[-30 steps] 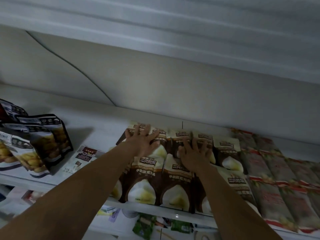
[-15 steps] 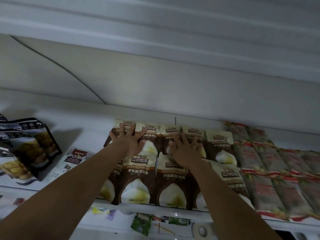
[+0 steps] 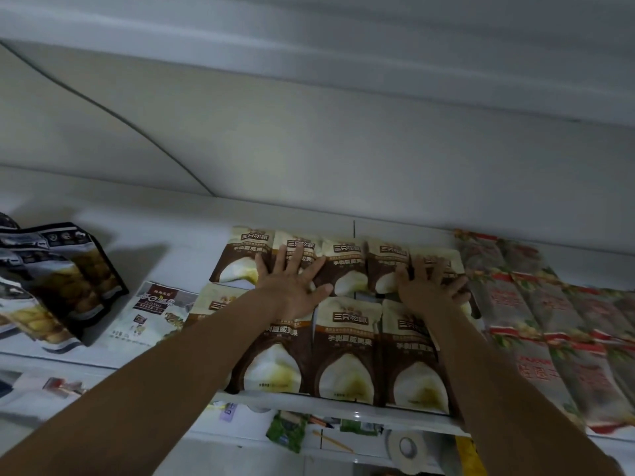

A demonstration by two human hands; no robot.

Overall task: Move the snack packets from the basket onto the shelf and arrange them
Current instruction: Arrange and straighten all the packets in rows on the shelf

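Note:
Several brown-and-cream snack packets lie flat in two rows on the white shelf. My left hand presses flat with spread fingers on the back row's left packets. My right hand lies flat with spread fingers on the back row's right packets. Neither hand holds a packet. No basket is in view.
Red-and-grey long packets fill the shelf to the right. Dark packets with yellow contents stand at the left, with a white packet lying beside them. A lower shelf with a green packet and a tape roll shows below the edge.
Both hands slid farther back over the back row. The right hand moved to the right, onto the rightmost back packets.

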